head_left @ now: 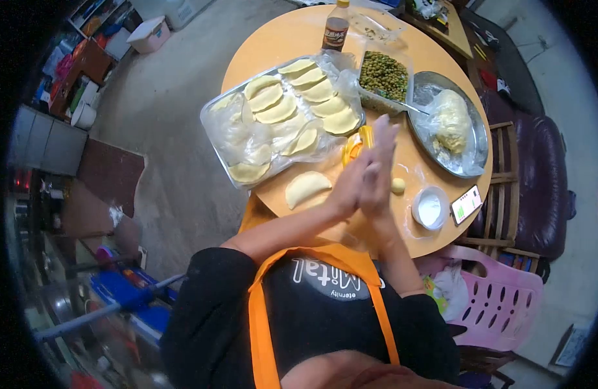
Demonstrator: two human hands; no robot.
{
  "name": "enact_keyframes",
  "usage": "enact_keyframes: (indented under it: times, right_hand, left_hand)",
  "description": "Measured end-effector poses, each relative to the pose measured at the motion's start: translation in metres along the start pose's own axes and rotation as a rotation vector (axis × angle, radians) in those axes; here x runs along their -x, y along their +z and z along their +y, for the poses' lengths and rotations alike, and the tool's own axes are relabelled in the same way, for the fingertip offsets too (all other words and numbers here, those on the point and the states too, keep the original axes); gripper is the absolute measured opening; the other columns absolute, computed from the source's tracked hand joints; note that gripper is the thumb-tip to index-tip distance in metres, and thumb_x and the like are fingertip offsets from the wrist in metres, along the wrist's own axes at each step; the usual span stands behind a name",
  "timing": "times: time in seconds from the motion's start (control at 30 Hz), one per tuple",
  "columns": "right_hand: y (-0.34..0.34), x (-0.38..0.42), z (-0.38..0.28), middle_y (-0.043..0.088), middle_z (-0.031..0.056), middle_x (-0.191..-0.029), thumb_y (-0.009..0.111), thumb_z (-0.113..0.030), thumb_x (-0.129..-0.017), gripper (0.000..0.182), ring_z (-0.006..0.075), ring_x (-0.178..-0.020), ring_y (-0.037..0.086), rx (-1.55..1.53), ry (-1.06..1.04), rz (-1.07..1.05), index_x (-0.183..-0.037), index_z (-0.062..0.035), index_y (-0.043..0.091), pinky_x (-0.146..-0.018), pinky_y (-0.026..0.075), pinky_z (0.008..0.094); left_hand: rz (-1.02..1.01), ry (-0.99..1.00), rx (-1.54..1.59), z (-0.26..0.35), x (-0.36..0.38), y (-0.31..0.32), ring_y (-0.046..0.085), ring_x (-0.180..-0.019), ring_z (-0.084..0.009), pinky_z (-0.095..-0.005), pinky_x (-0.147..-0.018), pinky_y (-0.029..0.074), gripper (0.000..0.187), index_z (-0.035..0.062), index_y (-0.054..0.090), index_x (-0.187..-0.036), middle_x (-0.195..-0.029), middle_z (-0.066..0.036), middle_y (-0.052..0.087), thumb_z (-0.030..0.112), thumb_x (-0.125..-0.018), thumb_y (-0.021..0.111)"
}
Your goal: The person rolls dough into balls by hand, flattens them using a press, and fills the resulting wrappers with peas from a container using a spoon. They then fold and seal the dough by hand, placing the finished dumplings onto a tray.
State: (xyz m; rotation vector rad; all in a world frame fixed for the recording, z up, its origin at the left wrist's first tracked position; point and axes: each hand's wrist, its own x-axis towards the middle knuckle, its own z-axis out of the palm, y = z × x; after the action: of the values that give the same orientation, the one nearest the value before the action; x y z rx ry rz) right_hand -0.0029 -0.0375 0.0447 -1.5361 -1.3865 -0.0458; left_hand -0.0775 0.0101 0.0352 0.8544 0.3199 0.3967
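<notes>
My left hand [351, 187] and my right hand [379, 170] are pressed palm to palm above the near part of the round table [273, 35]. Their fingers are straight and point away from me. Whatever lies between the palms, if anything, is hidden. Just right of the hands rests a small dough ball [397, 186]. A folded half-moon dumpling [307, 188] lies on the table to their left. Close beyond the fingers is an orange-yellow packet [352, 150], partly covered by the hands. A bowl of white powder [430, 209] stands to the right.
Several half-moon dumplings lie on a plastic-lined tray [215, 152] at left. A tub of green filling [383, 72] with a utensil and a dark-liquid bottle [336, 29] stand behind. At right are a metal basin [475, 165] holding bagged dough, a phone [466, 205] and a pink chair [497, 298].
</notes>
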Motion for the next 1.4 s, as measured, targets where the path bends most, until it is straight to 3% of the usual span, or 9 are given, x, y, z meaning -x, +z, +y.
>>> enact_keyframes:
  times: [0.07,0.2,0.33,0.5,0.73,0.87,1.07,1.17,1.4]
  right_hand:
    - [0.004,0.003,-0.023,0.024,0.0188,-0.159,0.019,-0.055,-0.102,0.076,0.0344,-0.150,0.010,0.076,-0.017,-0.059,-0.150,0.0036,0.027,-0.120,0.006,0.0446]
    - [0.006,-0.011,-0.020,0.025,0.0200,-0.158,0.023,-0.047,-0.104,0.068,0.0386,-0.149,0.012,-0.032,-0.002,0.010,-0.149,0.0036,0.029,-0.120,0.007,0.0464]
    - [0.008,-0.013,-0.013,0.023,0.0181,-0.159,0.022,-0.047,-0.104,0.067,0.0376,-0.149,0.011,0.065,-0.042,-0.004,-0.150,0.0019,0.030,-0.120,0.006,0.0465]
    - [0.016,-0.005,-0.051,0.026,0.0176,-0.158,0.019,-0.057,-0.102,0.075,0.0364,-0.149,0.012,0.148,-0.160,-0.172,-0.149,0.0005,0.032,-0.120,0.008,0.0460]
    - [0.021,-0.011,-0.019,0.031,0.0185,-0.156,0.020,-0.057,-0.101,0.076,0.0374,-0.149,0.014,0.121,-0.077,-0.090,-0.150,-0.0002,0.032,-0.119,0.008,0.0481]
    - [0.029,-0.004,-0.047,0.027,0.0176,-0.158,0.018,-0.059,-0.101,0.078,0.0359,-0.150,0.011,0.099,-0.096,-0.175,-0.150,-0.0001,0.032,-0.119,0.006,0.0481]
    - [0.025,-0.005,-0.005,0.029,0.0187,-0.156,0.022,-0.059,-0.100,0.076,0.0400,-0.148,0.014,0.021,0.007,-0.049,-0.148,-0.0024,0.036,-0.119,0.009,0.0492]
    - [0.031,0.006,-0.030,0.030,0.0175,-0.156,0.024,-0.060,-0.099,0.076,0.0404,-0.148,0.014,0.068,-0.048,-0.145,-0.148,-0.0029,0.036,-0.119,0.010,0.0495]
    - [0.027,-0.003,-0.001,0.028,0.0197,-0.157,0.018,-0.056,-0.102,0.074,0.0391,-0.149,0.010,0.085,0.035,-0.071,-0.149,0.0005,0.033,-0.120,0.008,0.0473]
  left_hand:
    - [-0.084,0.327,0.031,-0.012,-0.014,-0.010,0.035,-0.141,-0.0266,-0.0407,-0.111,0.035,0.057,0.0026,0.028,-0.150,-0.154,-0.016,0.035,0.037,-0.105,0.036]
    - [-0.049,0.092,0.372,-0.013,0.001,0.006,0.048,-0.132,-0.0208,-0.0334,-0.099,0.045,0.051,0.0033,0.033,-0.147,-0.146,-0.011,0.045,0.030,-0.104,0.044]
    - [-0.035,0.162,-0.015,0.005,0.009,-0.009,0.045,-0.132,-0.0170,-0.0292,-0.107,0.038,0.056,0.0037,0.032,-0.149,-0.149,-0.009,0.042,0.039,-0.105,0.038]
    - [-0.320,0.154,0.614,0.000,-0.007,-0.022,0.024,-0.147,-0.0257,-0.0456,-0.119,0.021,0.067,0.0048,0.020,-0.154,-0.159,-0.015,0.025,0.049,-0.104,0.027]
    - [-0.061,0.288,0.218,0.019,0.013,-0.010,0.036,-0.140,-0.0211,-0.0339,-0.114,0.032,0.054,0.0048,0.032,-0.149,-0.152,-0.012,0.037,0.038,-0.107,0.028]
    - [-0.122,0.137,0.597,-0.010,-0.002,-0.032,0.040,-0.137,-0.0208,-0.0332,-0.114,0.032,0.055,0.0053,0.029,-0.151,-0.151,-0.012,0.039,0.034,-0.105,0.037]
    - [-0.006,0.357,-0.188,0.009,0.023,-0.021,0.047,-0.130,-0.0178,-0.0333,-0.112,0.035,0.049,0.0008,0.037,-0.145,-0.143,-0.012,0.048,0.029,-0.105,0.040]
    - [0.017,0.390,0.241,-0.004,0.007,-0.029,0.044,-0.135,-0.0233,-0.0346,-0.114,0.032,0.054,-0.0006,0.032,-0.147,-0.145,-0.015,0.046,0.033,-0.106,0.037]
    - [0.113,-0.070,0.196,0.003,0.033,-0.019,0.042,-0.137,-0.0263,-0.0328,-0.112,0.036,0.055,0.0025,0.031,-0.149,-0.148,-0.018,0.043,0.028,-0.102,0.046]
